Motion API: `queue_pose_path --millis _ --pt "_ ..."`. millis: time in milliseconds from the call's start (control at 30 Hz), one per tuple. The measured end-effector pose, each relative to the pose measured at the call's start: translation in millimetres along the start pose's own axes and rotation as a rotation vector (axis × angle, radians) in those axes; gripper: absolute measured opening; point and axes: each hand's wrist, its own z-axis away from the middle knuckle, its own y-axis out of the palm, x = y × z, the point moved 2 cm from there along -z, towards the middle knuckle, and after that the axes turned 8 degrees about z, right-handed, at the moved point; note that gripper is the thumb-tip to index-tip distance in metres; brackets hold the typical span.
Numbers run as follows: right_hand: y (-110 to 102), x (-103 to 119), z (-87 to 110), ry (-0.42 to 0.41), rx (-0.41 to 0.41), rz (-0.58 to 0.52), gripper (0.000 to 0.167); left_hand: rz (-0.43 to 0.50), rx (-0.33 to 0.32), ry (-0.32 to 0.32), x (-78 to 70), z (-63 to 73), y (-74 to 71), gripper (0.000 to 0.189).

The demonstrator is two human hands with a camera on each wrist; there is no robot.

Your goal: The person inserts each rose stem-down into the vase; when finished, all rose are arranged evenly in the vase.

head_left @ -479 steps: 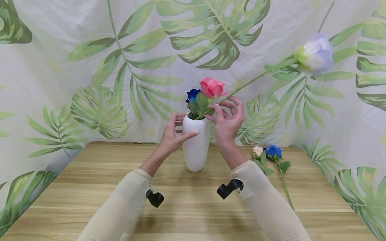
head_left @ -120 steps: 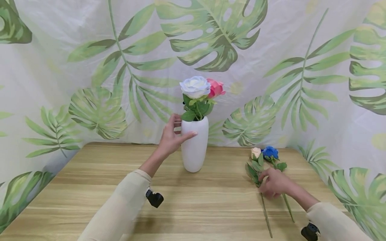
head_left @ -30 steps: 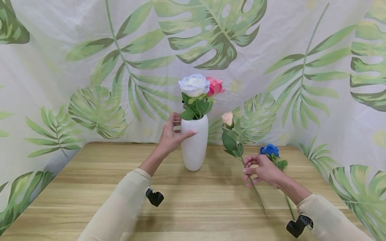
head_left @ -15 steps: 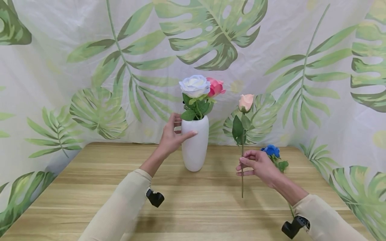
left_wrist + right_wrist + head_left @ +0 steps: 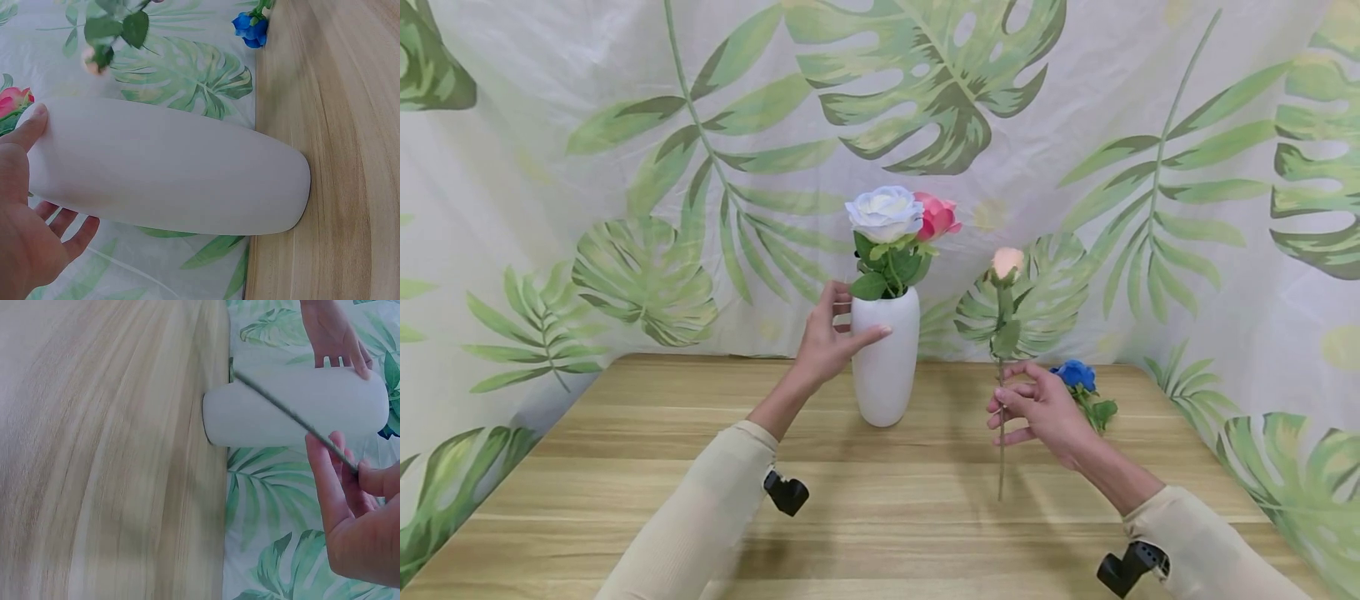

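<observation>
From my end, the head view shows a white backdrop (image 5: 587,50), printed with green leaves, across the far side. Before it, a wood-grained desk (image 5: 880,517). Two cream sleeves (image 5: 688,508) reach in from the near edge.

White vase (image 5: 883,375): smooth, plain, tapering towards the foot; upright on the desk, near mid-view.

Peach rose (image 5: 1006,336): right of the vase and apart from it, close to vertical. Thin green stem, leaves below a small pale bloom; I see much of the bloom's green underside. Whether the stem's lower end touches the desk, I cannot tell.

Left grip (image 5: 826,337): curled round the vase's upper left side, thumb across the front. Right grip (image 5: 1048,412): narrow, pinching the peach rose's stem between thumb and fingers.

White rose (image 5: 883,214): broad, bluish petal edges, standing in the vase; its leaves crowd much of the mouth. Pink rose (image 5: 936,217): also in the vase, partly covered by the white one. Blue rose (image 5: 1076,374): lying on the desk beyond the right grip; hand and forearm hide its stem.

Black wrist cameras (image 5: 786,493): one at each cuff.
</observation>
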Motion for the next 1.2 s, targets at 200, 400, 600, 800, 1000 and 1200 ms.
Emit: queue_pose_path --millis 200,400,600,800,1000,1200 --pt "2 0 0.5 0.028 -0.019 -0.026 0.023 0.005 0.002 0.004 -0.9 0.2 0.2 0.062" --pt "2 0 -0.5 0.024 -0.052 0.066 0.031 -0.002 0.002 0.003 -1.6 0.4 0.1 0.063" --pt "2 -3 -0.2 0.018 -0.071 0.023 0.02 -0.004 0.004 0.002 -0.5 0.0 -0.2 0.063" --pt "2 -5 -0.8 0.017 -0.048 -0.034 0.036 -0.004 0.003 0.005 -0.2 0.7 -0.5 0.063" --pt "5 -1 -1.1 -0.012 -0.026 -0.062 0.046 0.015 0.001 -0.01 -1.1 1.4 -0.2 0.064" --pt "6 6 -2.4 -0.063 -0.068 -0.085 0.046 0.012 -0.001 -0.033 -2.1 1.2 0.6 0.063"
